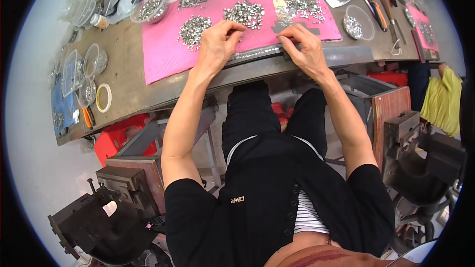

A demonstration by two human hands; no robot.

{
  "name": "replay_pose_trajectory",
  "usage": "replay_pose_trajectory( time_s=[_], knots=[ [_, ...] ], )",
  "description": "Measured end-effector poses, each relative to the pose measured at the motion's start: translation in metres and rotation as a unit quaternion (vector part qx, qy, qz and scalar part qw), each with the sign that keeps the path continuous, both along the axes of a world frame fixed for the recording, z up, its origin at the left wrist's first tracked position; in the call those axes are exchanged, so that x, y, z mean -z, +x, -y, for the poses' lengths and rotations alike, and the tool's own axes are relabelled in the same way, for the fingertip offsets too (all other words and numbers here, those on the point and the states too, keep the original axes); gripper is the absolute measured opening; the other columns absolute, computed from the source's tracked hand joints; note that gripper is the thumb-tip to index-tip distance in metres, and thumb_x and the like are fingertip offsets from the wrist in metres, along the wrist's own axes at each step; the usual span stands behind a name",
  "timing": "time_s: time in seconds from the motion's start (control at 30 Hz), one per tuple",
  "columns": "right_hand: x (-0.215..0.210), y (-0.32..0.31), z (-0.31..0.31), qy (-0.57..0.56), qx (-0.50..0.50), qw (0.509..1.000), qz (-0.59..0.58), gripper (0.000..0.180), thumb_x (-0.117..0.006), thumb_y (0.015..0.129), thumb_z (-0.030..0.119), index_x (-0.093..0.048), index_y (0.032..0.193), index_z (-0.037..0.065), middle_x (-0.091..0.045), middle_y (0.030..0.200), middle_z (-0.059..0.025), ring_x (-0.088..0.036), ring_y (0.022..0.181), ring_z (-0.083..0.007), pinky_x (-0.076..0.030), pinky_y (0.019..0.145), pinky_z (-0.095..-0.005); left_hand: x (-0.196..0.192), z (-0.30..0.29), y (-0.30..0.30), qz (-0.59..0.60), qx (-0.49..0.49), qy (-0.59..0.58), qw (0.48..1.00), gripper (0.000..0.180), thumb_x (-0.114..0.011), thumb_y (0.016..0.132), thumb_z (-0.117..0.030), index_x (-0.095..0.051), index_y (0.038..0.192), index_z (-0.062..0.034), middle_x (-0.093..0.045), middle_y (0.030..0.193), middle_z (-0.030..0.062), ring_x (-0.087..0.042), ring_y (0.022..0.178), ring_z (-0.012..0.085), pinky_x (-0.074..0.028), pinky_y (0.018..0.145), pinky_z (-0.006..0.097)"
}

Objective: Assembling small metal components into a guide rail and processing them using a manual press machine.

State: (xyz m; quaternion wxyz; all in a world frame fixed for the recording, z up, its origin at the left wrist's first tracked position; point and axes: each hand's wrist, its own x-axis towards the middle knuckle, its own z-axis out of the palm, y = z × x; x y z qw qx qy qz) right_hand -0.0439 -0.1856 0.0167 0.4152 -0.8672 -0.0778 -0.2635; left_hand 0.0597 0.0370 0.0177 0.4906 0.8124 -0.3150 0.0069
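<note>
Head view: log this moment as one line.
left hand: near metal strip, hold unclear; right hand: near strip, hold unclear; metal strip: at front of bench; pink mat: small metal parts in piles

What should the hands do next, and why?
Maybe the left hand should reach down to the row of small shiny pieces, because that row lies near the bench's front edge, between it and the right hand. I can't tell whether either hand holds a piece.

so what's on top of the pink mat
Mainly several heaps of small silver metal pieces lie on the pink mat, plus a flat grey piece partly hidden by the right hand. The mat beneath the heaps is covered.
</note>
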Motion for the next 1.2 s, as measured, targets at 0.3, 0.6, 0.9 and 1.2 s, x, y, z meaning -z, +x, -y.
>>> replay_pose_trajectory(
  time_s=[0.3,0.6,0.9,1.2],
  knots=[
    [-0.004,0.056,-0.023,-0.133,-0.137,0.982,0.005,0.015,-0.067,0.089,0.005,-0.071,0.103,0.004,-0.066,0.092,-0.0142,-0.067,0.083,-0.0309,-0.053,0.07,-0.0382,-0.008,-0.024,-0.01,-0.099,-0.069,-0.075,0.99,0.015,-0.071,0.094,-0.006,-0.074,0.107,-0.0004,-0.076,0.095,0.0074,-0.07,0.089,0.0087,-0.055,0.08,0.024],
    [-0.007,0.062,-0.023,-0.241,-0.122,0.962,-0.026,0.011,-0.068,0.087,0.011,-0.068,0.096,0.006,-0.062,0.084,-0.0113,-0.062,0.084,-0.0322,-0.048,0.078,-0.0434,0.0,-0.026,-0.011,0.096,-0.029,0.03,0.995,0.01,-0.076,0.084,-0.014,-0.076,0.091,-0.0075,-0.066,0.085,0.0079,-0.059,0.084,0.0258,-0.046,0.079,0.038],
    [-0.008,0.048,-0.005,-0.201,-0.112,0.971,-0.068,0.009,-0.067,0.088,0.013,-0.065,0.092,0.005,-0.063,0.086,-0.008,-0.062,0.083,-0.027,-0.043,0.081,-0.0387,0.004,-0.029,-0.012,0.2,-0.098,0.149,0.963,0.008,-0.074,0.088,-0.02,-0.076,0.091,-0.0137,-0.064,0.084,0.001,-0.058,0.087,0.0218,-0.038,0.087,0.04],
    [-0.011,0.044,-0.003,-0.269,-0.105,0.957,-0.041,0.011,-0.071,0.087,0.014,-0.068,0.093,0.005,-0.063,0.088,-0.009,-0.062,0.083,-0.0292,-0.046,0.08,-0.041,-0.003,-0.036,-0.011,0.249,-0.03,0.199,0.947,0.008,-0.074,0.087,-0.019,-0.074,0.094,-0.0149,-0.065,0.089,0.0012,-0.058,0.093,0.0233,-0.035,0.094,0.043]
  ],
)
